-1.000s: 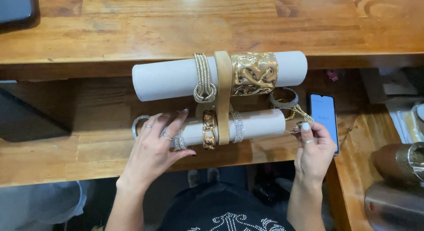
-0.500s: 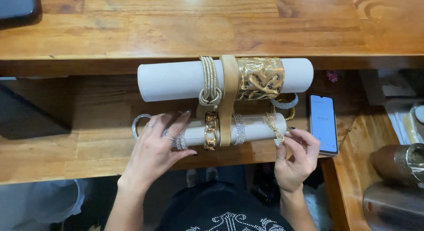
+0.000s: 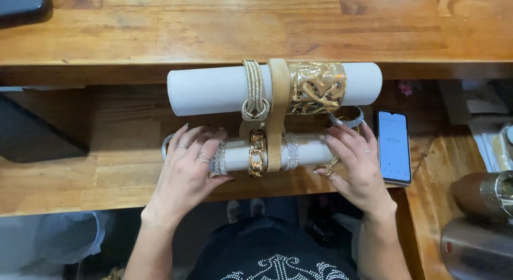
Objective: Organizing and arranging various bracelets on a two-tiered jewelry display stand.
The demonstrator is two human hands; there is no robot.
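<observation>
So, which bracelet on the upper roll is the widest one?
The hammered gold cuff, right of the tan strap; the rhinestone knot bracelet left of it is much narrower.

two white rolls are on the stand: an upper roll (image 3: 214, 90) and a lower roll (image 3: 310, 151). upper roll carries two pieces, one rhinestone bangle (image 3: 254, 90) and one wide gold cuff (image 3: 316, 87); lower roll carries three visible, one sparkly band (image 3: 219, 159), one gold chain bracelet (image 3: 257, 153) and one rhinestone band (image 3: 291, 150). counted besides: one loose bangle (image 3: 348, 119), one tan upright (image 3: 278, 114), one phone (image 3: 393, 146), two hands, left hand (image 3: 187, 167) and right hand (image 3: 355, 165), and two rings (image 3: 204, 158) on the left.
</observation>
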